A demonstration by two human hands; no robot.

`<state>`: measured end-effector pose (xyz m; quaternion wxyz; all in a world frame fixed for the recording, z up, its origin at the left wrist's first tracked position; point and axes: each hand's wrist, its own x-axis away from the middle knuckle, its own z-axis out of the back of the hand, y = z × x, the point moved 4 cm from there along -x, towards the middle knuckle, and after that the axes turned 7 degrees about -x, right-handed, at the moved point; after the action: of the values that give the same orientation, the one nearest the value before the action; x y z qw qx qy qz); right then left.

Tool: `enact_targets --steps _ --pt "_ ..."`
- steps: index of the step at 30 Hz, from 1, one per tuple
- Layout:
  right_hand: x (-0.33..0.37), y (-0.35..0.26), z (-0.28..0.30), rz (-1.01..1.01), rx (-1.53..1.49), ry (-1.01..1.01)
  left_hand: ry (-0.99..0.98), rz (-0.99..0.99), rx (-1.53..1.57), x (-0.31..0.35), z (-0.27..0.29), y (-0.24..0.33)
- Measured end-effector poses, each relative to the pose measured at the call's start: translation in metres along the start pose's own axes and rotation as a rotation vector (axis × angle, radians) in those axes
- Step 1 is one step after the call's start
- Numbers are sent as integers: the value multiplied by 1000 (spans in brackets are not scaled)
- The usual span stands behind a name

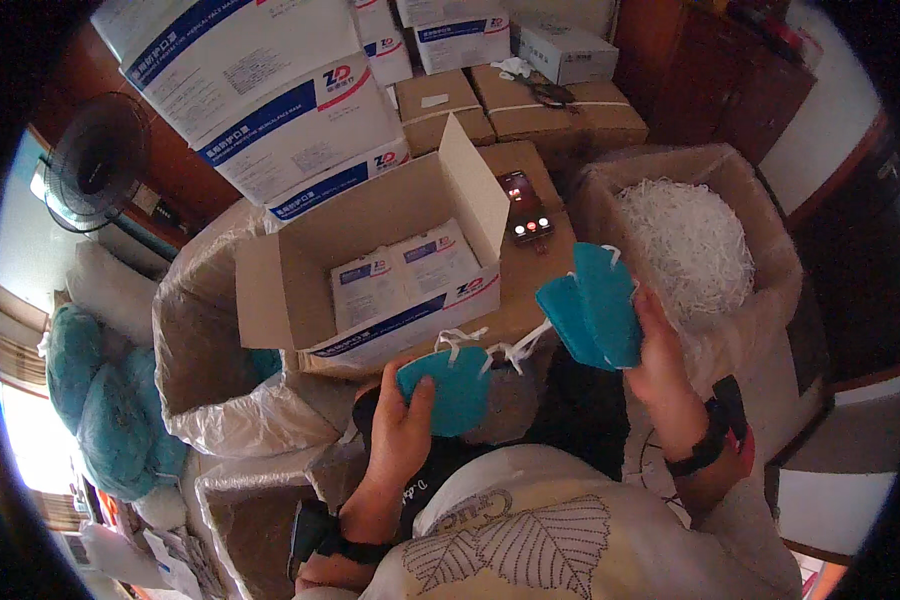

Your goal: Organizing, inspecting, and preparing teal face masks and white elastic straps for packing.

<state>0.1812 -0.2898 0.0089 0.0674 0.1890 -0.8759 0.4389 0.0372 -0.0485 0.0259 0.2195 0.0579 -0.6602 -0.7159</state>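
Note:
In my left hand (394, 432) is a teal face mask (452, 395), pinched at its left edge with the thumb on top. My right hand (664, 352), higher and to the right, is closed on the side of two teal face masks (610, 318), which overlap like a fan. White elastic straps (516, 352) dangle between the two hands. Beyond them stands an open white carton (395, 325) with its flaps up. Small white boxes (442, 258) lie inside it.
At the right is a plastic-lined carton (598, 185) full of white straps (685, 245). A lit phone (526, 208) lies on a brown carton. Stacked white cartons (280, 110) rise at the back left. Bags of teal masks (120, 420) and a black fan (95, 160) are far left.

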Motion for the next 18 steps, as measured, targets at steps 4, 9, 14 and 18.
enact_targets --steps 4,9,14,18 --pt "9 21 -22 29 103 -32 -70 182 351 -5 -17 -15" --pt "19 55 -38 49 329 -67 -93 360 770 -2 -37 -7" --pt "26 69 -51 37 375 -91 -98 98 475 8 -41 -5" --pt "35 70 -55 117 445 -191 -90 68 391 5 -36 -14"
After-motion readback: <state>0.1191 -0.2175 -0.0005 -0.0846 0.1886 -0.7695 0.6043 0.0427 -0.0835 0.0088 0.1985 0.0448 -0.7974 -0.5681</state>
